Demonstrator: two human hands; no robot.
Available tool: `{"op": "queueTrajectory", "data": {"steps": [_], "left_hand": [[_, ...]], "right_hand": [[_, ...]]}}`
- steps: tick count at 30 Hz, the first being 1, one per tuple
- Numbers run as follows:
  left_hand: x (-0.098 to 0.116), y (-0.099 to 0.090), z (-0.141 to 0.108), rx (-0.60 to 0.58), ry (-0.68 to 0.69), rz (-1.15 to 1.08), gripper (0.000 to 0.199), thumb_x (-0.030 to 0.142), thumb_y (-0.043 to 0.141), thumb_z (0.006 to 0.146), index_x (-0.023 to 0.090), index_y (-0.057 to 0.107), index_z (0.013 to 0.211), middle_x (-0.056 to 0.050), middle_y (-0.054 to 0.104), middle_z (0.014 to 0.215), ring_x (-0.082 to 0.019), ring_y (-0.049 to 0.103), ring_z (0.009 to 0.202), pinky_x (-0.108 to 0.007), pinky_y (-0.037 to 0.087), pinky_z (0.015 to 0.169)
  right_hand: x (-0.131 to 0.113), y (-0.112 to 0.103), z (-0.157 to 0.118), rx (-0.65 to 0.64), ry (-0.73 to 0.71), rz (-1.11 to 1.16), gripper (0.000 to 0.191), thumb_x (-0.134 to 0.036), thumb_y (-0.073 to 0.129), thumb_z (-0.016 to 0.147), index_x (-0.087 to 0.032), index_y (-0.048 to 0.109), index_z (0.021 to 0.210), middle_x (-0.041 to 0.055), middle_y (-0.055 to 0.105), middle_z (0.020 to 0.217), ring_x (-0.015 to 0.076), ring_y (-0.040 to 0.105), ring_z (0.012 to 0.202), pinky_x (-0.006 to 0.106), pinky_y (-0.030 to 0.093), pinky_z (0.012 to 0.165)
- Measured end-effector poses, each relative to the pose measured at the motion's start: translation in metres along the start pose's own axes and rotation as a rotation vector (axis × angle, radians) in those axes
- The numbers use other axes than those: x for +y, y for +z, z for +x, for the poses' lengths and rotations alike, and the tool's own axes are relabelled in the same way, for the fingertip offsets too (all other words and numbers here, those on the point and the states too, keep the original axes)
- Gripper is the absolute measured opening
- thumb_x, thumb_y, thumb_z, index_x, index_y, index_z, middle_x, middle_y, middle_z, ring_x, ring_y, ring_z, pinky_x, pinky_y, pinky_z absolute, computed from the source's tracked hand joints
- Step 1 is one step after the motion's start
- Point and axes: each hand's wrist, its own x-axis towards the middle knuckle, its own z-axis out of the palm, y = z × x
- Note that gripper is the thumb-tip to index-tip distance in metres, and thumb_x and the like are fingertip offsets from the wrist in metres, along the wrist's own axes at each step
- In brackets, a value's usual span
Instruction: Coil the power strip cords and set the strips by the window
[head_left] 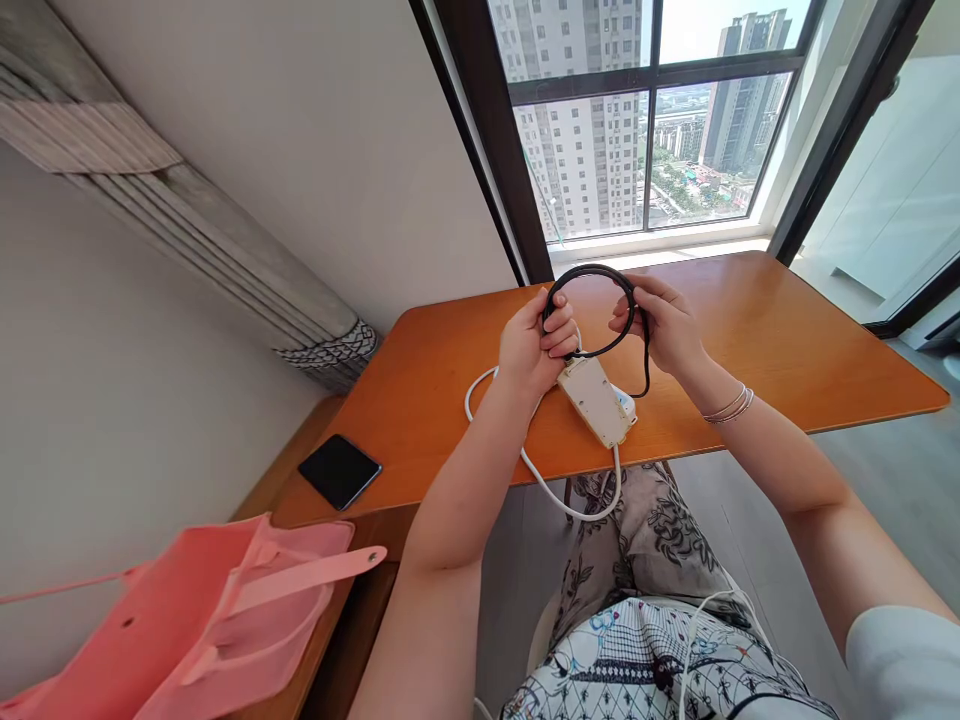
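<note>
A black cable (592,268) is looped into a ring between my two hands over the table. My left hand (536,340) has its fingers wrapped round the left side of the ring. On the right side, my right hand (660,315) pinches the cable between thumb and fingers, and a loose length hangs below it. Just under my left hand is a white power strip (596,400), its back with screws facing up. From its lower end a white cord (555,495) curves over the table's front edge and back. A blue-and-white part shows at the strip's right side.
A black phone (340,471) lies on the left of the brown table (795,340). Nearer to me on the left is an open pink bag (225,610) with a strap. Behind the table stands a window (652,130); a tied curtain (225,250) hangs at left.
</note>
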Motion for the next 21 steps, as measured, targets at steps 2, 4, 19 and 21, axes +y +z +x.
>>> {"op": "queueTrajectory", "data": {"steps": [2, 4, 19, 21], "left_hand": [[0.001, 0.0, -0.002, 0.006, 0.017, 0.02, 0.038, 0.032, 0.041, 0.106, 0.017, 0.046, 0.071, 0.009, 0.028, 0.05, -0.001, 0.02, 0.032, -0.012, 0.019, 0.032], [0.001, -0.001, -0.002, 0.013, 0.03, 0.045, 0.038, 0.032, 0.043, 0.105, 0.017, 0.046, 0.07, 0.009, 0.028, 0.05, -0.001, 0.02, 0.032, -0.011, 0.02, 0.032], [-0.005, 0.0, 0.0, 0.057, 0.282, 0.04, 0.038, 0.037, 0.043, 0.105, 0.019, 0.044, 0.072, 0.003, 0.063, 0.067, -0.002, 0.036, 0.036, -0.014, 0.034, 0.035], [-0.005, -0.002, 0.001, 0.018, 0.328, 0.037, 0.039, 0.036, 0.037, 0.107, 0.019, 0.045, 0.073, -0.002, 0.074, 0.09, -0.004, 0.055, 0.048, -0.014, 0.045, 0.044]], "right_hand": [[0.001, -0.002, -0.005, 0.0, -0.034, -0.063, 0.031, -0.044, 0.064, 0.09, -0.021, 0.065, 0.112, 0.0001, 0.07, 0.083, 0.0118, 0.07, 0.072, 0.029, 0.06, 0.073], [0.001, -0.003, -0.009, 0.006, -0.065, -0.121, 0.035, -0.049, 0.064, 0.09, -0.022, 0.066, 0.113, 0.0024, 0.074, 0.089, 0.0141, 0.073, 0.08, 0.03, 0.06, 0.074], [0.019, -0.005, -0.023, -0.003, -0.019, -0.333, 0.048, -0.048, 0.056, 0.094, -0.017, 0.062, 0.13, 0.002, 0.069, 0.083, 0.0117, 0.067, 0.07, 0.028, 0.057, 0.069], [0.025, -0.004, -0.026, -0.032, -0.03, -0.432, 0.048, -0.043, 0.049, 0.097, -0.015, 0.059, 0.135, 0.0023, 0.067, 0.082, 0.0129, 0.065, 0.07, 0.03, 0.056, 0.071]]}}
